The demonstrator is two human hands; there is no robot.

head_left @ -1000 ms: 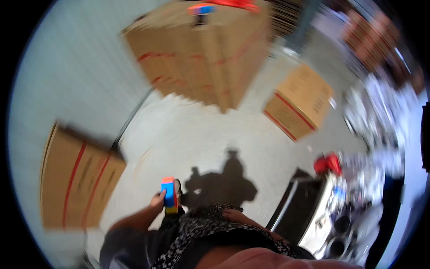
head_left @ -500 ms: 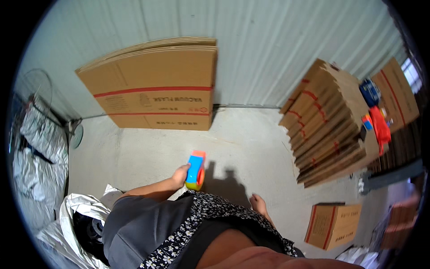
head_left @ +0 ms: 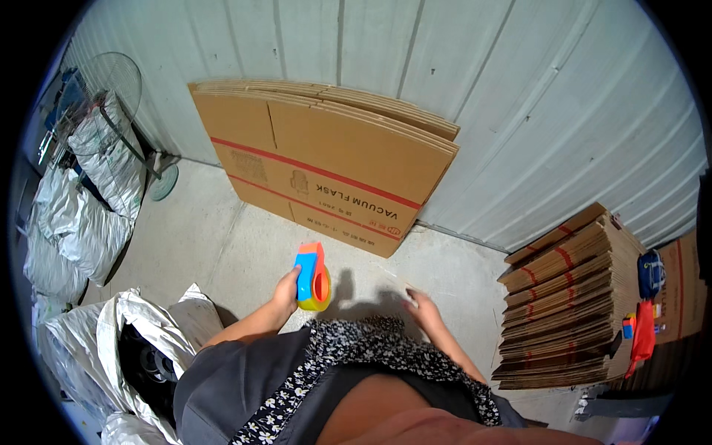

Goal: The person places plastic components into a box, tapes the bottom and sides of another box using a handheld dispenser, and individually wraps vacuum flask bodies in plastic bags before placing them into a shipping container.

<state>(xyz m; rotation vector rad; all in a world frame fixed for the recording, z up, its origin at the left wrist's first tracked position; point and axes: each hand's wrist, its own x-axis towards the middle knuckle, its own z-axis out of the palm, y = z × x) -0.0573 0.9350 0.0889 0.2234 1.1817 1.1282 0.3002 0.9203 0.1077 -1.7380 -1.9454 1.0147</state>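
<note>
A blue and orange tape dispenser (head_left: 305, 279) with a yellow roll is gripped in my left hand (head_left: 285, 291), held out in front of my body above the floor. My right hand (head_left: 423, 309) hangs a little to the right, apart from everything, with loosely bent fingers and nothing in them. Beyond both hands, a stack of flattened cardboard boxes (head_left: 334, 148) with red stripes leans upright against the wall. Neither hand touches it.
On the right stands a thick stack of folded cartons (head_left: 552, 311), with a red cloth or bag (head_left: 644, 337) and a blue bundle (head_left: 651, 274) on top. At left are an open white sack (head_left: 111, 334) of dark parts, more filled sacks (head_left: 89, 230) and a standing fan (head_left: 119, 81).
My view has turned to the right, so the leaning boxes sit nearer the middle. My left hand still holds the tape dispenser; my right hand has come forward, further into sight.
</note>
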